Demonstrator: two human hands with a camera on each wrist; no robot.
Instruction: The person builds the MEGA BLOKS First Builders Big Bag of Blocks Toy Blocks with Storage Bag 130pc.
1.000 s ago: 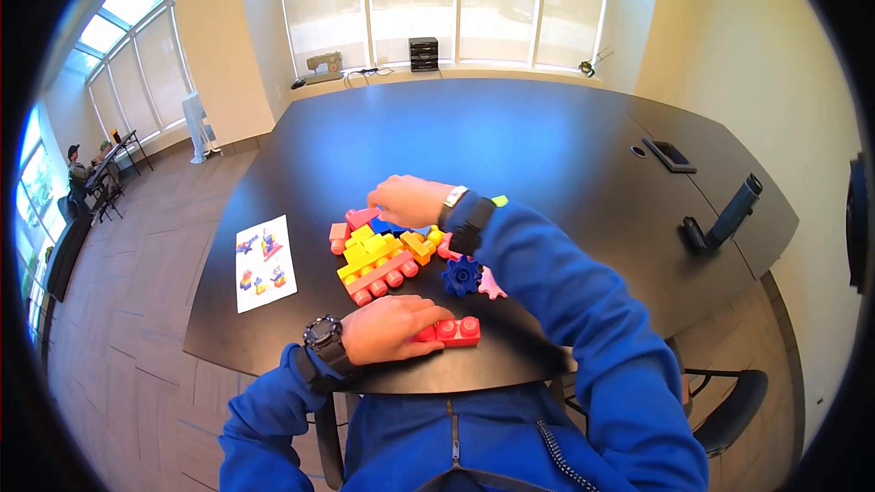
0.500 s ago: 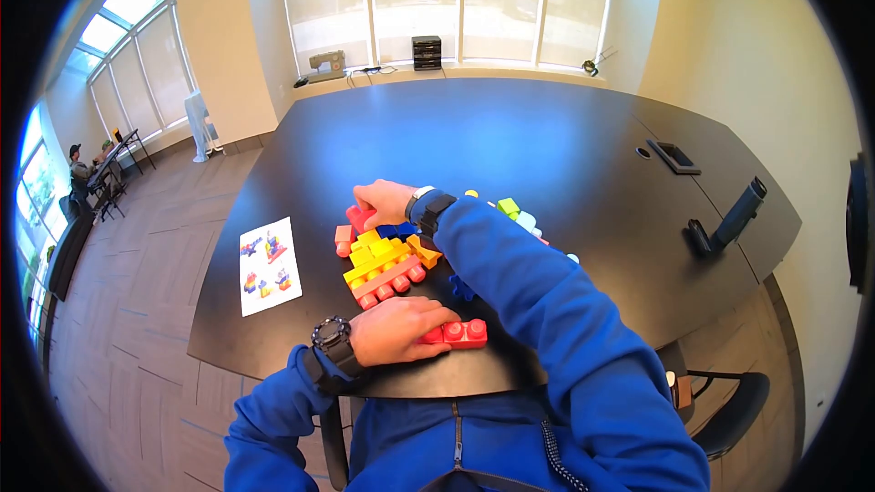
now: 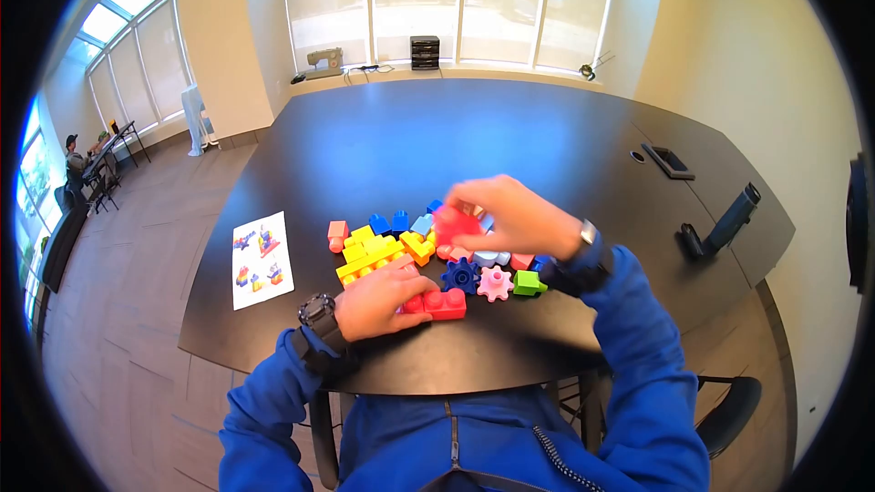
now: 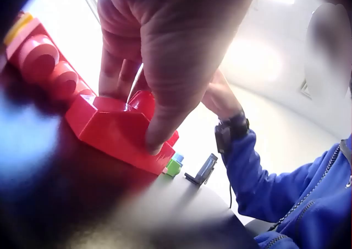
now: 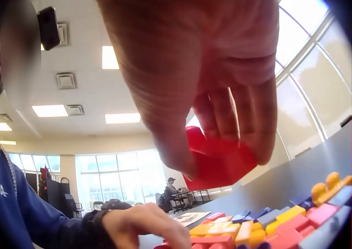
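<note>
My left hand [image 3: 383, 302] grips a long red toy brick [image 3: 447, 304] near the table's front edge, its studs facing up. In the left wrist view, the thumb presses the slanted side of that red brick [image 4: 110, 130]. Above the pile, my right hand [image 3: 524, 216] pinches a second red brick [image 3: 454, 228], blurred in the head view. The right wrist view shows this angular brick [image 5: 220, 163] between thumb and fingers, partly hidden by them. Yellow bricks [image 3: 372, 260] lie just beyond my left hand. Dark blue and pink gears [image 3: 495, 282] sit below the right hand.
Left of the pile lies a printed sheet [image 3: 262, 260] with pictures of builds. A green brick [image 3: 527, 282] and several blue ones [image 3: 390, 222] belong to the spread of pieces. Farther right on the table [image 3: 583, 146] stands a black device [image 3: 732, 216].
My right hand has picked up a red brick at the pile's far left and carried it rightward over the pieces. The left hand keeps its brick, shifted slightly away from the table's edge.
</note>
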